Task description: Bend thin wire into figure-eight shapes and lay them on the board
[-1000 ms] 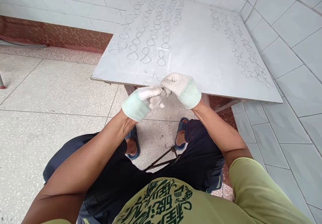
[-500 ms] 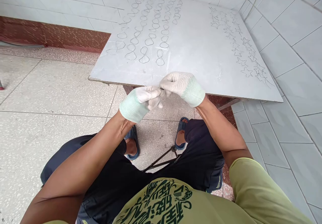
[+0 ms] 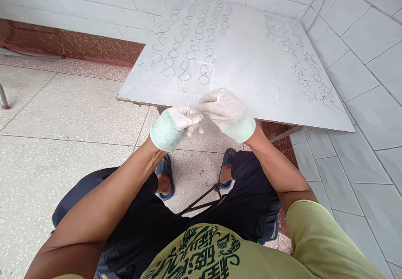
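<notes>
My left hand (image 3: 185, 120), in a white glove with a pale green cuff, is closed in a pinch at the table's front edge. Its fingertips meet those of my right hand (image 3: 228, 111), gloved alike, whose fingers are pressed together and bent toward the left. Whatever lies between the fingertips is too small and hidden to name. Just beyond the hands, a thin wire figure-eight (image 3: 204, 75) lies on the white tabletop (image 3: 248, 70). More such wire loops (image 3: 184, 70) run back from it in several rows.
Wire stars (image 3: 309, 93) lie in rows along the table's right side. Tiled walls (image 3: 361, 74) border the table behind and to the right. Below, a dark metal stand leg (image 3: 201, 199) stands between my slippered feet (image 3: 165, 176) on the speckled floor (image 3: 78, 111).
My right hand's fingers have shifted and straightened slightly, and the small dark piece seen between the fingertips no longer shows. My left hand keeps its pinch. The camera view has tilted a little.
</notes>
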The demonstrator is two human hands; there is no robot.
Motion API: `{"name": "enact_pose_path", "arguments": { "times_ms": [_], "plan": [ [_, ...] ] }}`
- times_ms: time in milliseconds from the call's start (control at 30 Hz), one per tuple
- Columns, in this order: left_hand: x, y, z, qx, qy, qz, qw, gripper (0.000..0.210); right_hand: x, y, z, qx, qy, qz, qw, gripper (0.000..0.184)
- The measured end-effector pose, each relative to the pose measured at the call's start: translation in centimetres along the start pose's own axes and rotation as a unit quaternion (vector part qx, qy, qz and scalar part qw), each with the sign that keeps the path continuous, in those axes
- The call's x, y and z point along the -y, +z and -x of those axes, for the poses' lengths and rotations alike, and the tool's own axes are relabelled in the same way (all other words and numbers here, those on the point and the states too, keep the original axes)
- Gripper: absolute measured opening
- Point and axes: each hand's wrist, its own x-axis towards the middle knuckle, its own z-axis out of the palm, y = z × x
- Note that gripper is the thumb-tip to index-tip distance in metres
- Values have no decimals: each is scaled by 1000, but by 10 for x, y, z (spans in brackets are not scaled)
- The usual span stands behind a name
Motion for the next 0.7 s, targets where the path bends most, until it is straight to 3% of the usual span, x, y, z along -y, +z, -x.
{"name": "enact_pose_path", "arguments": {
  "times_ms": [100, 267, 500, 700],
  "plan": [
    [2, 1, 1, -13, -15, -8, 1000, 45, -7, 0, 3, 29, -54, -6, 998, 30],
    [1, 7, 3, -4, -5, -9, 1000, 49, -6, -11, 0, 69, -51, -62, 994, 34],
    [-3, 15, 3, -1, 37, -15, 999, 66, -4, -16, 1, 51, -44, -106, 992, 37],
    [-1, 7, 2, 66, 25, 13, 997, 69, -9, -12, 8, 29, -22, -154, 987, 35]
  ]
}}
